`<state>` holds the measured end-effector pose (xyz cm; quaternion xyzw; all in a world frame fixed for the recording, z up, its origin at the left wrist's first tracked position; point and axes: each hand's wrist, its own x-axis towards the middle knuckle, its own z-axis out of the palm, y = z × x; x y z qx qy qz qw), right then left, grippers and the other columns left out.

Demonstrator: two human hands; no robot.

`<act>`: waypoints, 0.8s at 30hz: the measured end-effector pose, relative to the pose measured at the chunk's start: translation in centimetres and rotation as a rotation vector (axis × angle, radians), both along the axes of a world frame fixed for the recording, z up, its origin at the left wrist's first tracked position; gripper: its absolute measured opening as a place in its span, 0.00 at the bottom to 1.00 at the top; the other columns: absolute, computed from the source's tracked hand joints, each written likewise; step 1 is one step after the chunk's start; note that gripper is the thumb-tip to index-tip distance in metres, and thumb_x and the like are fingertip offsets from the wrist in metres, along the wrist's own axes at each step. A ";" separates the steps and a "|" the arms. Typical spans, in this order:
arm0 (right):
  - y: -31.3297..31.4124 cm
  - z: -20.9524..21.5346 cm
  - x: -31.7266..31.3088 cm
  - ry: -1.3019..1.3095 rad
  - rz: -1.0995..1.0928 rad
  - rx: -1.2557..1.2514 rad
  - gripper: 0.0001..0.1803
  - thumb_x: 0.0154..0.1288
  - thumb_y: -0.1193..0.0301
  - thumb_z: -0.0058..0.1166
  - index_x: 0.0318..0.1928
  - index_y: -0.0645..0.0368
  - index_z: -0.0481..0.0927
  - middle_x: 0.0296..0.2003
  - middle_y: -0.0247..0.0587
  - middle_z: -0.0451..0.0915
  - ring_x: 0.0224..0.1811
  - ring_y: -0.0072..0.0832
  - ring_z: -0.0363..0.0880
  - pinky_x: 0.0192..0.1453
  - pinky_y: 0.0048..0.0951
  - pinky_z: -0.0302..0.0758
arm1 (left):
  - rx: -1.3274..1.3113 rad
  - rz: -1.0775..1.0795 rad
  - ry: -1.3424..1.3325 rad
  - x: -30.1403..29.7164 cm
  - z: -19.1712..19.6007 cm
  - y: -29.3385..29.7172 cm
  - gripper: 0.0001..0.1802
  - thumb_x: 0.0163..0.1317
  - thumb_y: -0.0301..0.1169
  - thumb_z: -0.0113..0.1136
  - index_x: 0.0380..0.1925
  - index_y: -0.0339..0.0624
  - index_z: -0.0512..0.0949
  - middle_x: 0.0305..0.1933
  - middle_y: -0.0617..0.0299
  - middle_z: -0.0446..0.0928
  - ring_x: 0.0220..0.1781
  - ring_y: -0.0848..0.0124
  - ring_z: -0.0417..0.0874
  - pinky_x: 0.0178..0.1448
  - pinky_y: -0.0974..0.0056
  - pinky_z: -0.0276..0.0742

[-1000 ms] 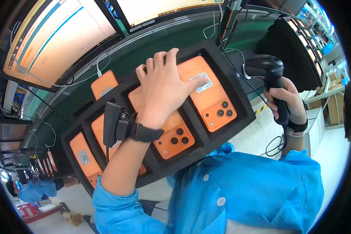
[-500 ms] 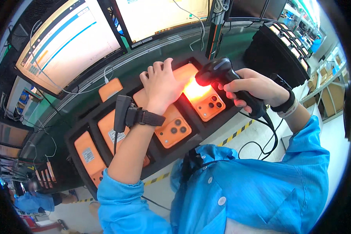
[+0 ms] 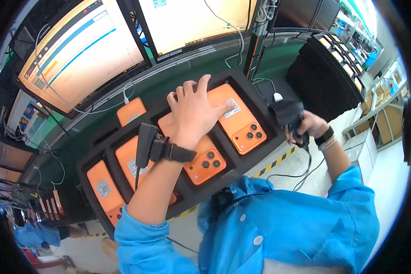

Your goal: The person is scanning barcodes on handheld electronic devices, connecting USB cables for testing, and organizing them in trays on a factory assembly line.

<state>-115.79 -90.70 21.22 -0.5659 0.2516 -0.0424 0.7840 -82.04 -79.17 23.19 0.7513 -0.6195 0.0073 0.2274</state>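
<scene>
My left hand (image 3: 192, 109) is spread palm-down over a black foam tray (image 3: 231, 166) of orange phones. Its thumb rests at the printed white label (image 3: 233, 109) on the back of the rightmost phone (image 3: 237, 125). Under the hand and wrist lies a second phone (image 3: 205, 170), partly covered. Two more labelled phones, a middle one (image 3: 127, 154) and a leftmost one (image 3: 104, 177), sit in slots further left. Off the tray's right end, my right hand (image 3: 313, 125) grips a black handheld barcode scanner (image 3: 287, 112) with its cable hanging down.
Two lit monitors (image 3: 84, 50) stand behind the tray. A cabled orange phone (image 3: 131, 112) lies beyond its back edge. At right are a white plug (image 3: 277, 97) and a stack of black trays (image 3: 322, 68). Another person in blue (image 3: 39, 234) is at lower left.
My right hand has drawn the scanner right, away from the rightmost phone, and its bright light on that phone is gone. My left thumb now shows against the label.
</scene>
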 end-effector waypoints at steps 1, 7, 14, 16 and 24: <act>-0.1 -1.6 -1.3 0.005 -0.007 -0.043 0.28 0.37 0.79 0.58 0.46 0.69 0.78 0.38 0.51 0.84 0.36 0.40 0.85 0.26 0.26 0.79 | -0.020 -0.011 -0.009 -0.1 0.0 0.1 0.46 0.50 0.68 0.61 0.62 0.49 0.70 0.58 0.52 0.70 0.62 0.55 0.68 0.68 0.50 0.53; -1.7 -8.2 -0.8 0.405 0.133 -0.229 0.19 0.44 0.82 0.58 0.42 0.66 0.81 0.39 0.40 0.86 0.38 0.23 0.81 0.38 0.22 0.75 | -0.126 -0.104 -0.063 -0.7 0.9 0.8 0.25 0.55 0.47 0.67 0.50 0.49 0.78 0.60 0.46 0.67 0.64 0.47 0.65 0.68 0.47 0.57; -4.7 -21.1 3.7 0.509 0.017 -0.153 0.12 0.39 0.79 0.59 0.30 0.64 0.78 0.25 0.33 0.78 0.29 0.23 0.76 0.30 0.28 0.73 | 0.043 -0.032 -0.140 -2.2 2.7 0.5 0.23 0.58 0.37 0.65 0.51 0.38 0.75 0.64 0.46 0.66 0.64 0.47 0.67 0.67 0.49 0.63; -5.8 -22.8 4.0 0.309 -0.103 -0.149 0.14 0.39 0.80 0.59 0.33 0.63 0.80 0.29 0.35 0.81 0.33 0.24 0.77 0.36 0.28 0.74 | 0.089 -0.038 -0.126 -2.4 2.7 0.0 0.22 0.59 0.35 0.63 0.52 0.37 0.74 0.66 0.45 0.65 0.66 0.46 0.66 0.68 0.49 0.61; -7.1 -36.1 11.0 0.607 -0.406 -0.640 0.23 0.54 0.71 0.58 0.49 0.71 0.70 0.45 0.67 0.77 0.50 0.57 0.77 0.55 0.50 0.73 | 0.171 -0.027 -0.007 -2.6 3.1 -0.8 0.15 0.60 0.31 0.60 0.43 0.35 0.72 0.67 0.44 0.63 0.68 0.49 0.65 0.70 0.51 0.59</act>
